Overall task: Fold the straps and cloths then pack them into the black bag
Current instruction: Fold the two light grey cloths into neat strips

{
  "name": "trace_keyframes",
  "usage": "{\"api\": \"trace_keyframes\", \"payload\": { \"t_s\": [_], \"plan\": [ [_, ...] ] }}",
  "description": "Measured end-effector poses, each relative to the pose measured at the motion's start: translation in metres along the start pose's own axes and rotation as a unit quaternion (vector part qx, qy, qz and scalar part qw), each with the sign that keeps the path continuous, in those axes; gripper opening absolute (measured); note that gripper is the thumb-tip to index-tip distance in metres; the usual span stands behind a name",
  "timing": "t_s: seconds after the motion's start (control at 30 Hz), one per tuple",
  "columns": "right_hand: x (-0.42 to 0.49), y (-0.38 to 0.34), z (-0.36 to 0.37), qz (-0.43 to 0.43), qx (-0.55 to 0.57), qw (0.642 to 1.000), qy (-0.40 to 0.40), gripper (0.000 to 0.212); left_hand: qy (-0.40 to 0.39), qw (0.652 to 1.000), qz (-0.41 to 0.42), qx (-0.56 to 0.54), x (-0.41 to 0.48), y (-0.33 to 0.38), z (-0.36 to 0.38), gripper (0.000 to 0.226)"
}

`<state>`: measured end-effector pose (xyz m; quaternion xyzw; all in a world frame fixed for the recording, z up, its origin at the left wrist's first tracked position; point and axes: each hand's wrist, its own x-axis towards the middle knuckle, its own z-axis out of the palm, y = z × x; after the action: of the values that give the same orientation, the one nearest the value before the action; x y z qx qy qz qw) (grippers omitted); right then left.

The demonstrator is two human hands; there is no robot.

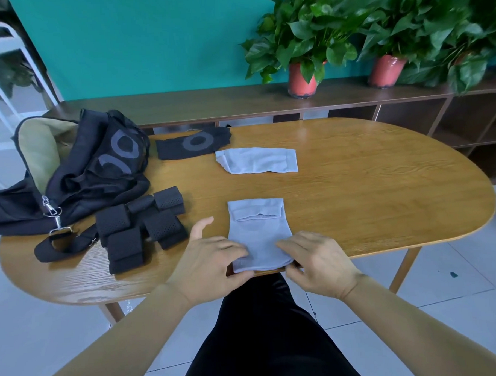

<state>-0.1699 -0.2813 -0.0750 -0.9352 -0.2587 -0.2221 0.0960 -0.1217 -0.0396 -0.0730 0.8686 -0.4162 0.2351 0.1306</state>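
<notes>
Near grey cloth (pixel 257 233): flat at front edge of wooden surface (pixel 383 187), far end folded over. Near corners pinched between thumb and fingers of left hand (pixel 213 263) and right hand (pixel 315 266).
Far grey cloth (pixel 257 160): folded, mid-surface.
Black straps (pixel 140 229): folded, left of hands.
Black bag (pixel 78 172): open, left end.

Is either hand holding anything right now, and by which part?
The near grey cloth, by its near edge: the left hand pinches its left corner, the right hand its right corner.
</notes>
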Motion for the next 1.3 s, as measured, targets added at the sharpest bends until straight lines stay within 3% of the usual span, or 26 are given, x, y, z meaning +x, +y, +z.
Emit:
{"api": "trace_keyframes", "payload": {
  "t_s": [0.07,0.23,0.33,0.47,0.7,0.8,0.93,1.0,1.1,1.3],
  "plan": [
    [0.005,0.0,0.0,0.035,0.013,0.999,0.021,0.031,0.019,0.998,-0.054,-0.012,0.003,0.0,0.001,0.025],
    [0.02,-0.008,0.005,0.188,0.084,0.977,0.062,0.043,0.027,0.977,-0.21,-0.036,0.016,0.0,0.008,0.041],
    [0.024,-0.009,0.011,0.26,0.101,0.96,0.038,0.049,0.016,0.967,-0.252,-0.032,0.021,0.003,0.016,0.038],
    [0.027,-0.011,0.02,0.29,0.092,0.952,0.042,0.055,0.006,0.958,-0.285,-0.02,0.025,0.008,0.016,0.029],
    [0.031,-0.012,0.023,0.291,0.078,0.951,0.065,0.046,-0.039,0.947,-0.32,0.001,0.03,0.008,0.017,0.051],
    [0.029,-0.012,0.027,0.244,0.016,0.965,0.093,0.032,-0.016,0.955,-0.297,0.008,0.028,0.005,0.017,0.053],
    [0.028,-0.016,0.03,0.202,-0.076,0.971,0.1,0.03,0.021,0.988,-0.148,0.037,0.027,0.013,0.019,0.039],
    [0.026,-0.021,0.028,0.152,-0.073,0.982,0.09,0.029,-0.02,0.994,-0.097,0.053,0.024,0.02,0.02,0.045],
    [0.014,-0.025,0.03,0.079,-0.065,0.995,0.012,0.047,-0.102,0.988,-0.081,0.086,0.01,0.022,0.025,0.058],
    [0.004,-0.022,0.031,0.077,-0.075,0.991,-0.076,0.057,-0.14,0.981,-0.069,0.112,-0.001,0.017,0.03,0.065]
  ]
}}
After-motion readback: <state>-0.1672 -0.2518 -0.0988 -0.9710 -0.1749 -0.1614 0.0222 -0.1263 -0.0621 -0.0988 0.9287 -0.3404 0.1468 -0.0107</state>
